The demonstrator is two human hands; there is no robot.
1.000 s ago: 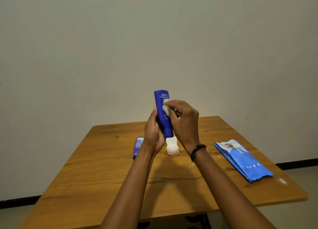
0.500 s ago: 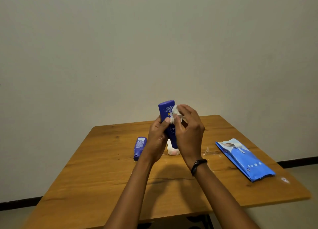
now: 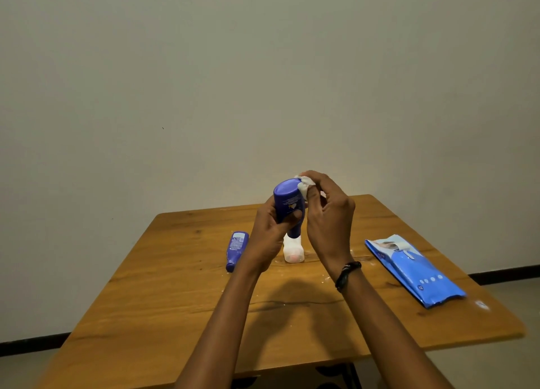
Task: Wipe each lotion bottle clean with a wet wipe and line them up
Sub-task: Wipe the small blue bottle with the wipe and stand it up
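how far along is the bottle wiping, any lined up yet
Nothing looks lined up yet. In hand: the left hand grips a blue bottle while the right hand presses a wipe to its top end. Likely left: the small blue bottle lying on the table, the white bottle, then the row.

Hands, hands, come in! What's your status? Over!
Left hand grips blue lotion bottle. Right hand pinches wet wipe against its upper end. Small blue bottle lies on table, out of the way.
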